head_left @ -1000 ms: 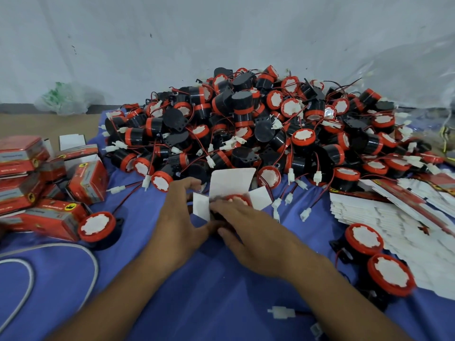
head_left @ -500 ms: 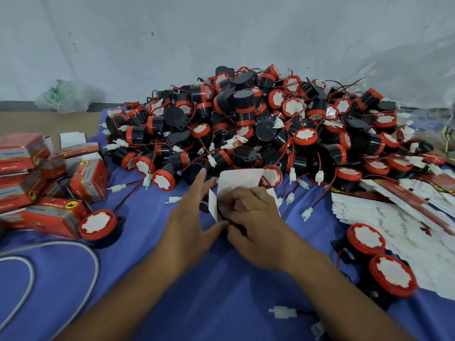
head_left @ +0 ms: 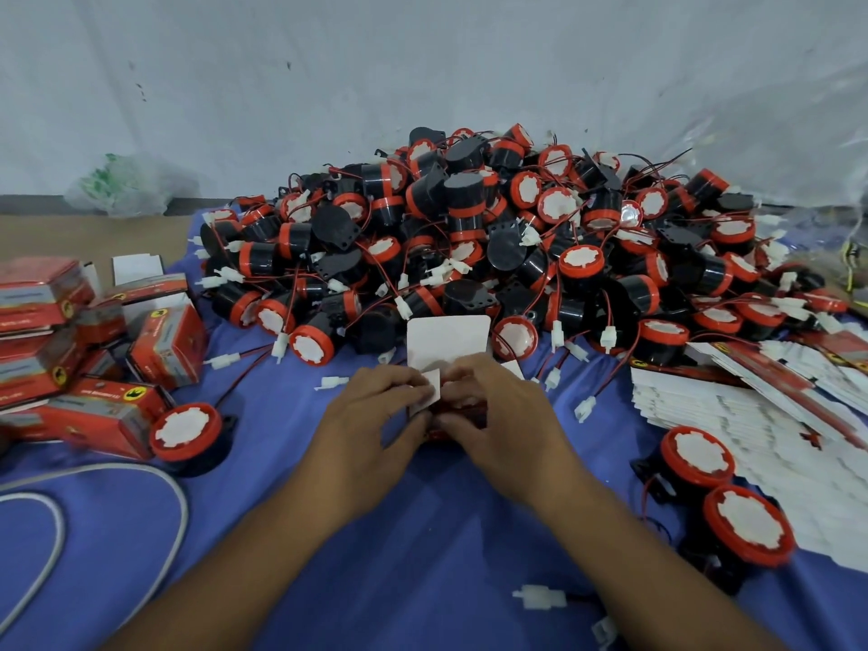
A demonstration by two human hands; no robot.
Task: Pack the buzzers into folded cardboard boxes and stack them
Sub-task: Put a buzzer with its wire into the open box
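Observation:
A small red cardboard box [head_left: 458,413] with white inner flaps sits on the blue cloth at the centre, its big top flap [head_left: 446,340] standing up behind. My left hand [head_left: 375,425] grips the box's left side and folds a small white side flap inward with its fingertips. My right hand [head_left: 502,420] holds the right side, fingers curled over the opening. The buzzer inside is hidden by my fingers. A large heap of black-and-red buzzers [head_left: 493,237] with red wires and white plugs rises just behind the box.
Packed red boxes [head_left: 94,350] are stacked at the left. Flat unfolded boxes [head_left: 761,406] lie fanned at the right. Loose buzzers sit at the left [head_left: 185,432] and lower right [head_left: 747,526]. A grey cable [head_left: 117,472] loops at lower left.
The buzzer that showed in the open box is now covered. Both hands have closed in over the box, and the left fingers have moved from flat beside it onto the side flap.

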